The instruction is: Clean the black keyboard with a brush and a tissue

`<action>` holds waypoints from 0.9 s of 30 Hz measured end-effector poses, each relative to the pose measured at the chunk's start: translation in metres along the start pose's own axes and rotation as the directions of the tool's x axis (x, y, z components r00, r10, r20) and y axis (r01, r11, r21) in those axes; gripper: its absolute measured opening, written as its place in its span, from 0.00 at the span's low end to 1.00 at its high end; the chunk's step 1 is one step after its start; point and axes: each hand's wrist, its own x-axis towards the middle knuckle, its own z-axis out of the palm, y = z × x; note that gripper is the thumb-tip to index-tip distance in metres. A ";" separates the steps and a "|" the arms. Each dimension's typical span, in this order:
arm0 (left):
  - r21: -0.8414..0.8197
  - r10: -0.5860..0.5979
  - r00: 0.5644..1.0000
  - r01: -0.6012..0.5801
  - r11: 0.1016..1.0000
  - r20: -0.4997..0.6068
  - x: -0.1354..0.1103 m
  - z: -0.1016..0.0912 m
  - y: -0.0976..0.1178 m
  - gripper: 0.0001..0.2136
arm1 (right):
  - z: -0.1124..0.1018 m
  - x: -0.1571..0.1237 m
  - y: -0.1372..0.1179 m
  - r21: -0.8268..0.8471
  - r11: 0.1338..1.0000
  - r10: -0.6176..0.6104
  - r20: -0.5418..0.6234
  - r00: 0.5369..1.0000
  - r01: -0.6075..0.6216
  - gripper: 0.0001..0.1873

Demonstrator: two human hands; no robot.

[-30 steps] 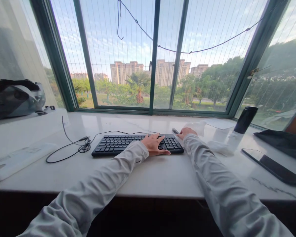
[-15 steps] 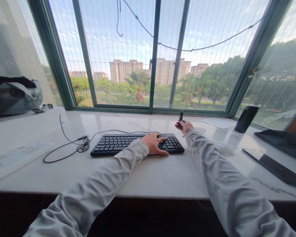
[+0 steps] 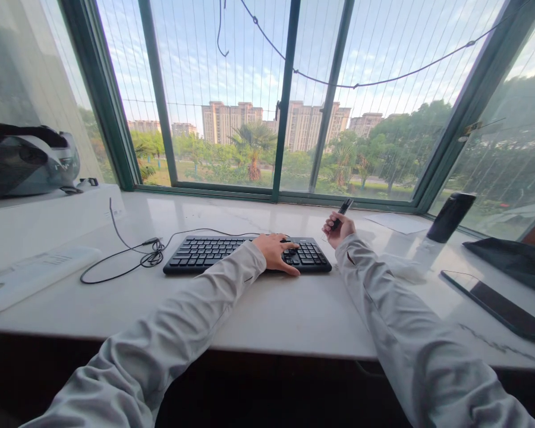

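Observation:
A black keyboard [image 3: 214, 254] lies on the white marble sill [image 3: 267, 309] in front of the window. My left hand [image 3: 276, 252] rests on its right part, fingers spread flat over the keys. Just right of the keyboard, my right hand [image 3: 337, 229] is lifted off the sill, fingers curled round a small black pen-like object [image 3: 345, 207] that sticks up and to the right. Both arms wear pale long sleeves.
The keyboard's cable [image 3: 134, 258] loops to the left. A white flat device [image 3: 31, 276] and a helmet [image 3: 27, 160] sit at the left. On the right are a black cylinder [image 3: 450, 217], white tissue [image 3: 401, 268], paper [image 3: 395, 223], a dark tablet [image 3: 499, 303] and dark cloth [image 3: 512, 255].
My right hand picked the small black object up from the sill beside the keyboard, raised it and tilted it to the right. My left hand stayed on the keys.

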 end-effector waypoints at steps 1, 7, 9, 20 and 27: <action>-0.003 0.009 1.000 -0.009 1.000 -0.005 0.001 0.002 -0.003 0.46 | 0.000 0.001 0.002 -0.004 1.000 -0.003 -0.010 1.000 0.003 0.14; -0.020 -0.176 0.981 0.175 0.984 -0.086 0.010 0.014 -0.017 0.44 | -0.005 0.007 0.014 0.013 0.998 -0.063 -0.016 0.998 0.063 0.15; -0.019 -0.229 0.969 0.229 0.973 -0.088 0.013 0.016 -0.018 0.44 | -0.006 0.007 0.017 0.040 0.997 -0.071 -0.021 0.997 0.072 0.16; 0.065 -0.144 0.979 0.155 0.986 -0.143 0.002 0.009 0.003 0.38 | -0.003 0.000 0.018 0.070 0.982 0.184 -0.167 0.969 -0.175 0.29; 0.148 -0.096 0.974 0.127 0.981 -0.203 0.001 0.009 0.007 0.31 | -0.004 -0.009 0.008 0.127 0.945 0.322 -0.196 0.926 -0.301 0.27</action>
